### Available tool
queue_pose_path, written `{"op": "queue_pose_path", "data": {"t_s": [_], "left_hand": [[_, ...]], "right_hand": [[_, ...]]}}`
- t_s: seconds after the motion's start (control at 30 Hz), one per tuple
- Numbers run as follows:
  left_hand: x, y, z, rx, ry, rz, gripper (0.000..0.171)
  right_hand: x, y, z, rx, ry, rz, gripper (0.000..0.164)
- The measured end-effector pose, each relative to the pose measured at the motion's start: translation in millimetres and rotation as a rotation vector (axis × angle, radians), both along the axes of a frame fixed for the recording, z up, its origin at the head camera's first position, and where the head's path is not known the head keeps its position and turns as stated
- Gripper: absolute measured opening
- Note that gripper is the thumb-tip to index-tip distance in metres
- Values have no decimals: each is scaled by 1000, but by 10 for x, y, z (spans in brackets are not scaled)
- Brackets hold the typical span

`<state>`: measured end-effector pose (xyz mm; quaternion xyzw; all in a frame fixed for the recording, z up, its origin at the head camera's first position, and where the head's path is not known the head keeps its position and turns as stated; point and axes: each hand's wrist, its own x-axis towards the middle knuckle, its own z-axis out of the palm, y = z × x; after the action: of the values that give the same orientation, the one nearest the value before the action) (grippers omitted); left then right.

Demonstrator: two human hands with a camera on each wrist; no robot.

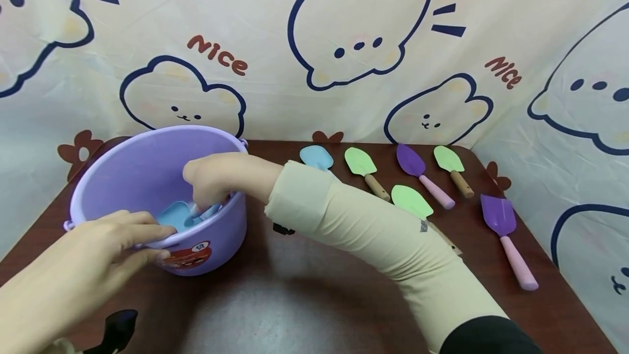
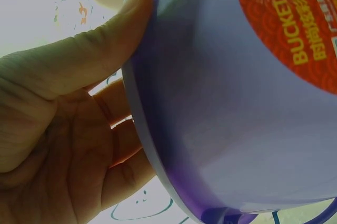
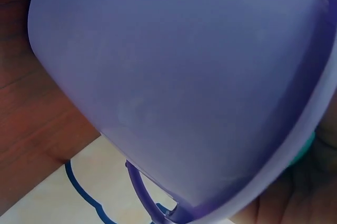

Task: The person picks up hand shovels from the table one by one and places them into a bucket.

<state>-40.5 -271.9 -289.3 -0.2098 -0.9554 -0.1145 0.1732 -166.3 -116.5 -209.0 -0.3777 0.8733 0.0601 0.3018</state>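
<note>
My left hand (image 1: 115,239) grips the near rim of the purple bucket (image 1: 233,242), thumb outside, fingers over the inner side. My right arm stretches across the worktop (image 1: 300,310), and my right hand (image 1: 208,179) dips over the rim, beside a blue scoop (image 1: 173,214) inside the bucket; I cannot tell whether its fingers hold anything. Only the head view shows the scoop's blade; the left wrist view makes "BUCKET" readable on the red label (image 2: 303,29).
</note>
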Motion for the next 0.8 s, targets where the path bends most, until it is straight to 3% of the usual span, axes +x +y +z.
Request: {"op": "queue_pose_path", "data": {"t_s": [0.4,0.8], "left_hand": [[-11,-13,6,-10,-74,16,36],[-5,-11,1,0,-47,-10,34]], "right_hand": [[51,-14,-57,73,111,55,26],[77,-32,-88,111,119,39,25]]}}
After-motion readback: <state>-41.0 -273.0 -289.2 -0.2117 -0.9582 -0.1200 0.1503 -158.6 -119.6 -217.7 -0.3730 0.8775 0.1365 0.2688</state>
